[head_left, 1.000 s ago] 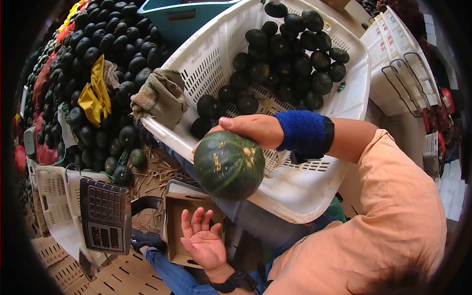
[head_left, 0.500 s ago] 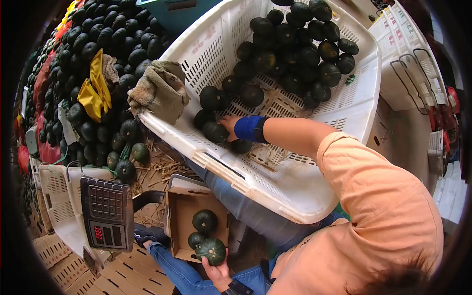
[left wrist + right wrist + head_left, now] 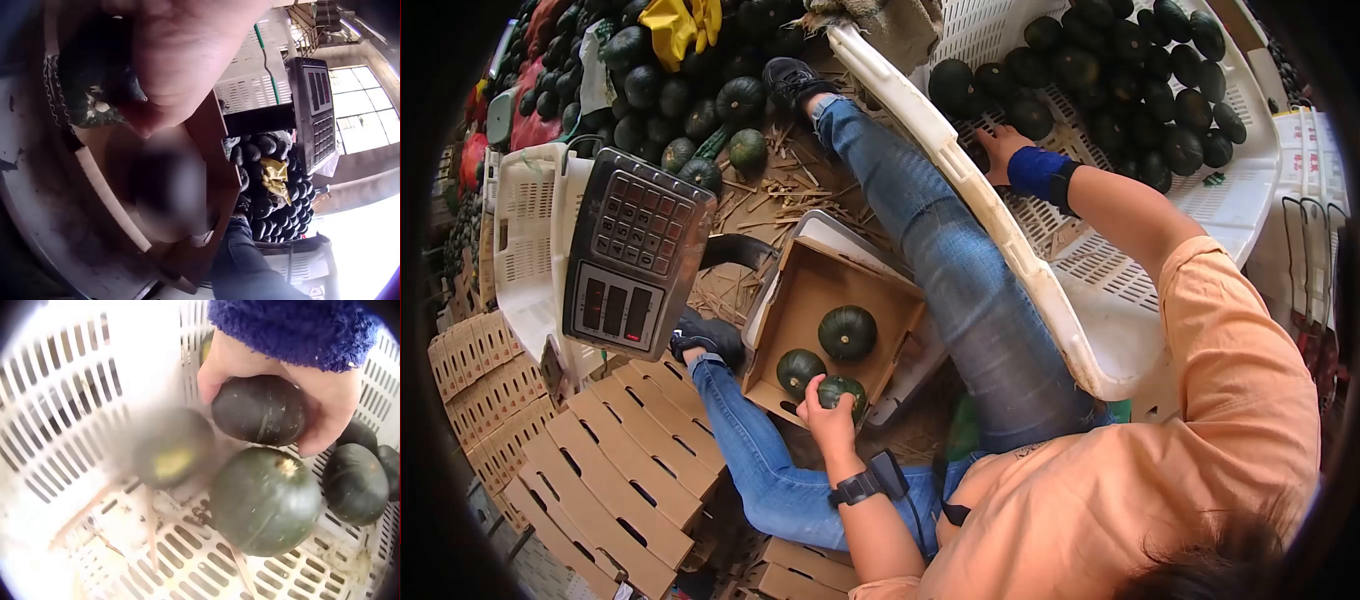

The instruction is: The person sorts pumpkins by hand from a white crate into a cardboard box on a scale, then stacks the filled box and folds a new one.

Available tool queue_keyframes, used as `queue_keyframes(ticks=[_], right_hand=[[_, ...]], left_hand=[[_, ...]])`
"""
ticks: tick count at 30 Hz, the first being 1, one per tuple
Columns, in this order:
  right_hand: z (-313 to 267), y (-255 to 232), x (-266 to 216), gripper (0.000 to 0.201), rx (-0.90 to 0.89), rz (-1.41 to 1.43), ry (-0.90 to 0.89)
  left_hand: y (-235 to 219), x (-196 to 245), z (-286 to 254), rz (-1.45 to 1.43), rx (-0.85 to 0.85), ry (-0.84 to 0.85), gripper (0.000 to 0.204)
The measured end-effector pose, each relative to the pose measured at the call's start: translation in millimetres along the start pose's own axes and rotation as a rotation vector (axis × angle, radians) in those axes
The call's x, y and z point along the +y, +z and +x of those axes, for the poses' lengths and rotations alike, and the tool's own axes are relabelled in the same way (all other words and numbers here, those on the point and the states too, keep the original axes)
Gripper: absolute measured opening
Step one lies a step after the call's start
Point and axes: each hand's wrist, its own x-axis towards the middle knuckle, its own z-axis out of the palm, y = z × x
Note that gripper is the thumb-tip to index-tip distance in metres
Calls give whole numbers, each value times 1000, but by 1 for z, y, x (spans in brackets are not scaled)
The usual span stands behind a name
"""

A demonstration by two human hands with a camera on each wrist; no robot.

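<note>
In the head view my left hand (image 3: 832, 420) grips a dark green kabocha squash (image 3: 846, 390) at the near corner of a cardboard box (image 3: 800, 285). Two more squashes, one larger (image 3: 847, 333) and one smaller (image 3: 799, 371), lie in the box beside it. The left wrist view catches the gripped squash (image 3: 90, 94) under my fingers. Inside the white slatted crate (image 3: 1040, 270), my right hand (image 3: 1004, 152) is down among squashes. From the right wrist, thumb and fingers hold a dark squash (image 3: 259, 411) from above; a bigger one (image 3: 265, 501) sits right below it.
A digital scale display (image 3: 635, 255) stands left of the box, on an arm. Many squashes (image 3: 1135, 90) fill the crate's far end, and a heap (image 3: 670, 95) lies at upper left with yellow gloves (image 3: 678, 30). Flattened cardboard (image 3: 615, 440) covers the lower left.
My right hand left a large squash, then reached into the crate, where it remains. My left hand, open at first, now has a squash lowered at the box corner. The head view has swung down.
</note>
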Motion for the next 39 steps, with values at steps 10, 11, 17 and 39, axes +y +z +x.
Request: queue_keyframes(ticks=[10, 11, 17, 39], right_hand=[[-120, -141, 4, 71, -770, 2230, -334], [-131, -152, -5, 71, -748, 2301, -327], [-153, -159, -21, 72, -761, 2323, -298], [-201, -164, -68, 30, 19, 1200, -1329]], left_hand=[[26, -27, 25, 322, 457, 24, 18], [33, -27, 22, 508, 585, 69, 16], [33, -32, 20, 453, 407, 9, 16], [9, 222, -89, -1136, -420, 683, 72]])
